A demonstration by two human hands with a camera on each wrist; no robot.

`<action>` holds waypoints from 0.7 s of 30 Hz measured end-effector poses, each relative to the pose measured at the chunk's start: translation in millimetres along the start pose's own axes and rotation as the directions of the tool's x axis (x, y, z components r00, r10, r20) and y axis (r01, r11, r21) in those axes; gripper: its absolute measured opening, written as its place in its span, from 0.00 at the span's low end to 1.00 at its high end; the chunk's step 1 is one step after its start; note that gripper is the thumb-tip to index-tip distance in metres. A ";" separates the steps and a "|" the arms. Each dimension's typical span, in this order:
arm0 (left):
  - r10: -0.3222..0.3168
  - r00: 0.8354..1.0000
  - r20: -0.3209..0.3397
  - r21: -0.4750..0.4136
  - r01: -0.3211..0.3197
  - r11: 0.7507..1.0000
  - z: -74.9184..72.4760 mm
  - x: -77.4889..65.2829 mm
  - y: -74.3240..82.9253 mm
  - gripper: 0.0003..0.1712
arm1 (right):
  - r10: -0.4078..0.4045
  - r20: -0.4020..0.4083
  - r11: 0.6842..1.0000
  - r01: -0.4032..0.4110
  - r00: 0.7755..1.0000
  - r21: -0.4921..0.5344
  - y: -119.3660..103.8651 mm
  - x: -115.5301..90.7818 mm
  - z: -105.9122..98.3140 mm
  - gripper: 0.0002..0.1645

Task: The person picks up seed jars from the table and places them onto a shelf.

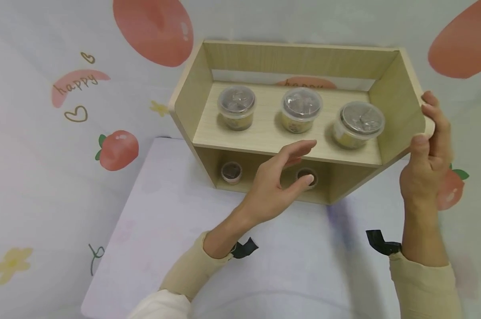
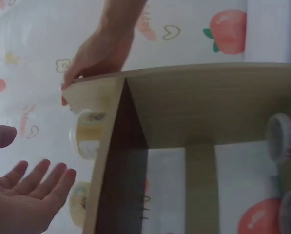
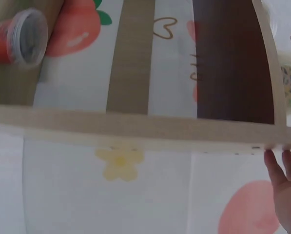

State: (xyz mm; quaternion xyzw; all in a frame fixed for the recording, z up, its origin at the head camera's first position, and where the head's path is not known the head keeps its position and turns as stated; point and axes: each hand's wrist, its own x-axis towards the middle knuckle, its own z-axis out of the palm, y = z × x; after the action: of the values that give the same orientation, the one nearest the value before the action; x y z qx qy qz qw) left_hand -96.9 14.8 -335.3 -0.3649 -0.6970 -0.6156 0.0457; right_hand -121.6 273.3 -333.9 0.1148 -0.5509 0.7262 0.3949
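A two-tier wooden shelf (image 1: 260, 139) stands on the table against the wall. On its upper board are three lidded tubs: a left one (image 1: 237, 108), a middle one (image 1: 301, 110) and a right one (image 1: 359, 124). Two smaller tubs sit below, one at the left (image 1: 231, 172) and one (image 1: 302, 170) partly behind my left thumb. My left hand (image 1: 266, 188) hovers before the shelf, fingers extended, thumb apart, holding nothing. At the right side panel, my right hand (image 1: 428, 164) grips the front edge between thumb and fingers; its fingertips (image 3: 269, 158) show against the panel's outer face.
The pale table top (image 1: 144, 230) extends in front and to the left of the shelf. Behind hangs a white cloth (image 1: 21, 146) printed with fruit, flowers and hearts. Dark straps (image 1: 381, 243) stick out at both wrists.
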 end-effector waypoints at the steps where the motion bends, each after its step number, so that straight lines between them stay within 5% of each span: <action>1: 0.024 1.000 -0.003 0.003 -0.024 1.000 -2.6 -3.8 2.5 0.31 | 0.001 0.016 1.000 -0.001 1.000 -0.015 -2.3 0.2 -1.7 0.31; 5: 0.079 0.997 -0.021 0.002 -0.079 0.997 -13.2 -22.6 3.6 0.29 | -0.027 0.045 0.994 0.032 0.999 -0.108 -3.9 -3.6 -12.1 0.41; 8: 0.077 0.996 -0.040 -0.004 -0.077 0.997 -22.0 -43.0 -21.4 0.29 | -0.048 0.065 0.975 0.061 0.997 -0.215 0.3 -12.1 -24.0 0.45; 13: -0.019 0.996 -0.083 0.067 0.025 0.997 -42.4 -77.1 -61.5 0.34 | -0.018 0.145 0.929 0.071 0.989 -0.363 5.4 -29.0 -41.3 0.38; 21: -0.068 0.983 -0.169 0.198 0.101 0.975 -70.6 -96.8 -53.8 0.31 | 0.074 0.297 0.813 0.115 0.952 -0.570 16.7 -55.0 -68.9 0.38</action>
State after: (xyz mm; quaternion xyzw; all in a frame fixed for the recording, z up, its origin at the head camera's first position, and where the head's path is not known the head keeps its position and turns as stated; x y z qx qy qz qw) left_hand -83.9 -90.7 -412.5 -0.2771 -0.7660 -0.5689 0.1131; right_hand -78.4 308.8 -404.0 0.1056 -0.7992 0.4920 0.3288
